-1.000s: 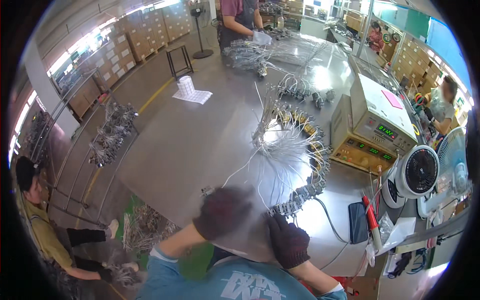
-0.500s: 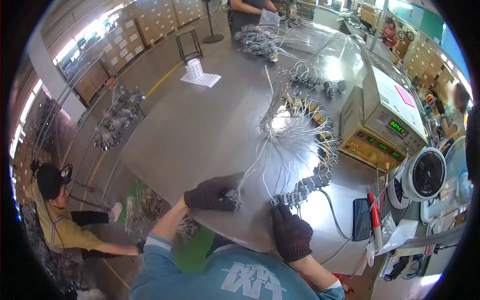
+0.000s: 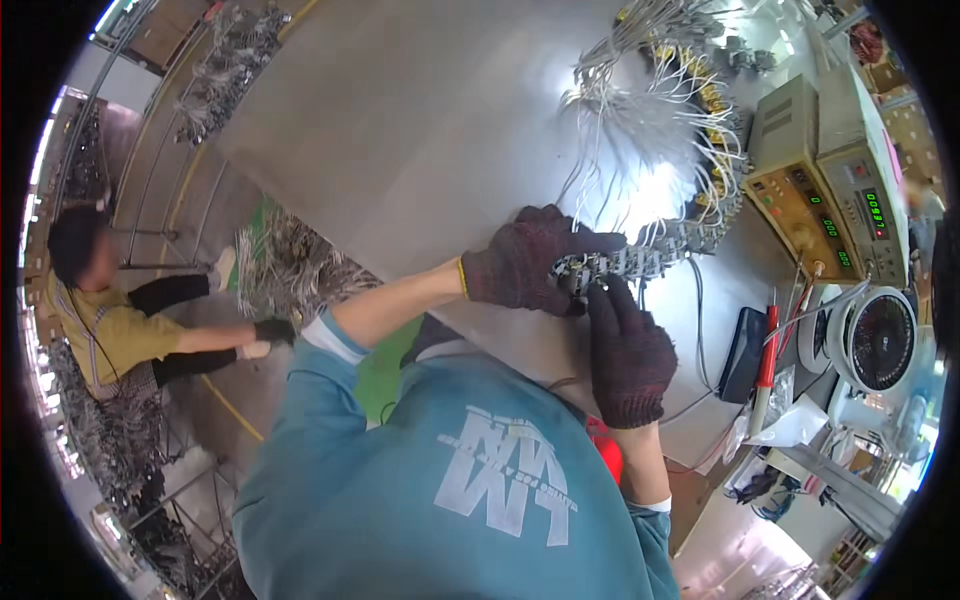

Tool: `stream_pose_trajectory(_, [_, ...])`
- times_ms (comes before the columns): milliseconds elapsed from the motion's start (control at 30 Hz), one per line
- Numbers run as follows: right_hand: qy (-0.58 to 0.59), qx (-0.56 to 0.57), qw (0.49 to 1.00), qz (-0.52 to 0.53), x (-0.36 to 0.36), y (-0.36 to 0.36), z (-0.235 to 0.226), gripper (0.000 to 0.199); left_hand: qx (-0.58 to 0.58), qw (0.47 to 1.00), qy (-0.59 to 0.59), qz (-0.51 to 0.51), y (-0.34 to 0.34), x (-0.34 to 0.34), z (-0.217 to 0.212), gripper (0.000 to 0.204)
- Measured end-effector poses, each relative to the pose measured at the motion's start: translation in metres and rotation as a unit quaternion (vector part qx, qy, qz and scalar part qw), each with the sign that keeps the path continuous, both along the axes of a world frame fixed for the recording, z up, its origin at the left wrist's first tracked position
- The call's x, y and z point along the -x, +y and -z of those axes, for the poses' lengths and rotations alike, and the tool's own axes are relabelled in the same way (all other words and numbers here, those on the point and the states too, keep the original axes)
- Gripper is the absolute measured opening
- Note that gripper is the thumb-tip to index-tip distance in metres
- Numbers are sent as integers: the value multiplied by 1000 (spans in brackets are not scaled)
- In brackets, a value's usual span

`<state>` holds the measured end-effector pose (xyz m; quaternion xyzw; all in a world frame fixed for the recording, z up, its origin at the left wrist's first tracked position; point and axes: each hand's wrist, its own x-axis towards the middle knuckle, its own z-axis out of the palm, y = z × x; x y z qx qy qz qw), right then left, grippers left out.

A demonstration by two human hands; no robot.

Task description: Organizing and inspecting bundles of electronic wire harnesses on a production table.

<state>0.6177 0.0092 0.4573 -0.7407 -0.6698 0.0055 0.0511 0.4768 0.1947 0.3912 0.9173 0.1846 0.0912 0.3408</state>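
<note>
My left hand (image 3: 518, 260), in a dark knitted glove, is closed around a small grey and metallic connector (image 3: 572, 268) with its index finger stretched out along the top. My right hand (image 3: 632, 352), gloved alike, comes up from below and its fingertips meet the same connector. Just right of the fingers begins a curved row of grey and yellow connectors (image 3: 660, 257) lying on the metal table (image 3: 400, 130). Thin pale cables (image 3: 640, 125) rise from that row into a loose bundle. The fingers partly hide the held connector.
On the right stand stacked test instruments (image 3: 815, 200) with green digits, a red-handled probe (image 3: 767, 350), a dark phone (image 3: 741, 354) and a small fan (image 3: 872, 340). At left a person in a yellow shirt (image 3: 125, 335) sits near heaps of cables (image 3: 300, 260) beyond the table edge.
My view has tipped downward. My hands have come together: the left, holding a piece apart from the row before, is now beside the right at the row's near end.
</note>
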Motion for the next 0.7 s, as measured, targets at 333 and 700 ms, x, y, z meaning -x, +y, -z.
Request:
stream_pose_trajectory(333, [170, -120, 973, 102, 1, -5, -2, 24, 19, 990, -129, -56, -23, -8, 17, 83])
stream_pose_trajectory(700, [242, -142, 951, 132, 21, -11, 6, 25, -34, 978, -190, -83, -38, -15, 31, 88])
